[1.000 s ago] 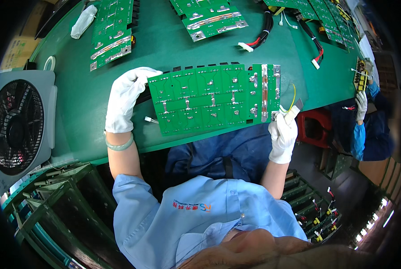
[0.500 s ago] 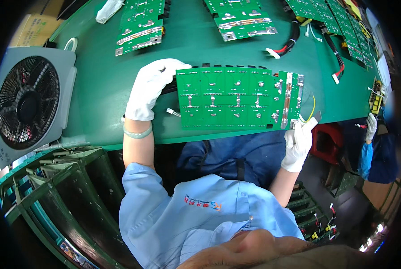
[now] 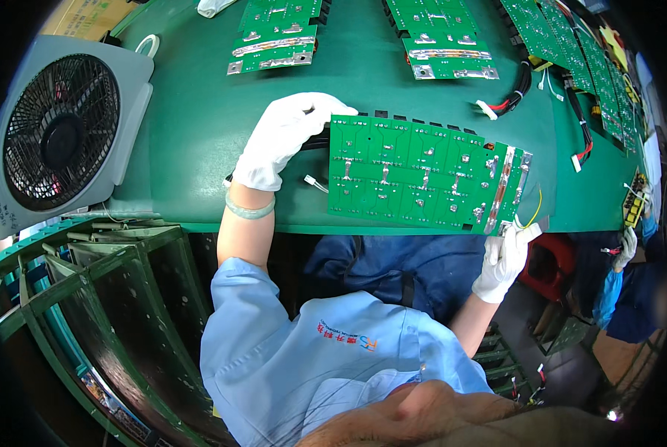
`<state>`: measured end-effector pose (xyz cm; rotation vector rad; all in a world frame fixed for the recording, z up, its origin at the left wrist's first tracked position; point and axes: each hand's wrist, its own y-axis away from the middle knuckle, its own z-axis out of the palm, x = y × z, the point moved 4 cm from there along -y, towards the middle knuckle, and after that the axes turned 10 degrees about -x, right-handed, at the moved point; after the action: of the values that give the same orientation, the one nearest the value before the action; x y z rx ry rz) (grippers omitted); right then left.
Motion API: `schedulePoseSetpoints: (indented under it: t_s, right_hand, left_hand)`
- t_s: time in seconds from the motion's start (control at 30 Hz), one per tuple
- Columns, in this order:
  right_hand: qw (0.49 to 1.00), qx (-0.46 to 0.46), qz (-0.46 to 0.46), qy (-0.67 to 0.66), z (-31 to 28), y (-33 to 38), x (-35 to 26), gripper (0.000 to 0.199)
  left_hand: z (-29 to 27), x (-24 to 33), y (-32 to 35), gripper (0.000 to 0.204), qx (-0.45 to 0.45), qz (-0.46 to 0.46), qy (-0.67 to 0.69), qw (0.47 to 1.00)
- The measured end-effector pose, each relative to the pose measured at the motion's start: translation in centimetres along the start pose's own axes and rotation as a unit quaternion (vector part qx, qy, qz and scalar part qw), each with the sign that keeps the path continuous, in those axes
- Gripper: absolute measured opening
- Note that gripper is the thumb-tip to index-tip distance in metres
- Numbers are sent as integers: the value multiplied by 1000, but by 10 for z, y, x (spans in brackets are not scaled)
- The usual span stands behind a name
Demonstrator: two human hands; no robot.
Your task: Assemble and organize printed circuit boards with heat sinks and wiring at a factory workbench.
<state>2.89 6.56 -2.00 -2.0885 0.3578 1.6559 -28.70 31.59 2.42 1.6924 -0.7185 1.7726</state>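
A green circuit board point(image 3: 400, 175) with silvery solder spots is held up over the near edge of the table, its right end tilted lower. My left hand point(image 3: 289, 138), in a white glove, is closed on its upper left edge, with black parts or cables just behind. My right hand point(image 3: 503, 261), also gloved, pinches the lower right corner, next to a thin yellow wire point(image 3: 536, 210). A small grey flat piece shows by those fingertips; I cannot make out what it is. A white connector point(image 3: 313, 180) on a short lead hangs left of the board.
Similar boards point(image 3: 274, 45) lie along the far side of the green table point(image 3: 192, 134), some with black cable bundles point(image 3: 520, 93). A grey box fan point(image 3: 61, 134) stands at the left, above a green metal rack point(image 3: 117, 276). Another person's gloved hand point(image 3: 626, 246) is at the far right.
The whole view has shifted, so the table's things sit further right. The held board has tilted, its right end now lower. Both hands keep their hold on it.
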Motion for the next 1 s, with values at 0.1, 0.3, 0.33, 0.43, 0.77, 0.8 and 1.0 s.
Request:
schedulePoseSetpoints:
  t_s: [0.1,0.3,0.33,0.43,0.77,0.8,1.0]
  right_hand:
    - [1000,-14,-16,-13,-3,0,6,23]
    - [979,-11,-56,197,-13,6,18,27]
    - [968,-21,-112,224,-10,3,11,25]
    - [993,-5,-83,81,-5,2,5,23]
    - [992,-117,54,9,-66,-4,-23,64]
    - [996,-78,13,30,-50,-15,-45,67]
    - [937,-161,-83,299,31,-57,-127,41]
  left_hand:
    - [1,0,0,25,2,-11,0,1000]
    - [1,-2,-1,28,10,-43,26,999]
    - [2,-2,-1,33,7,-44,27,999]
    - [2,-2,-2,32,2,-33,27,999]
    - [5,-14,-2,23,24,-68,83,994]
    - [9,-11,-5,23,18,-63,75,995]
    - [15,-13,-11,38,-20,-62,57,996]
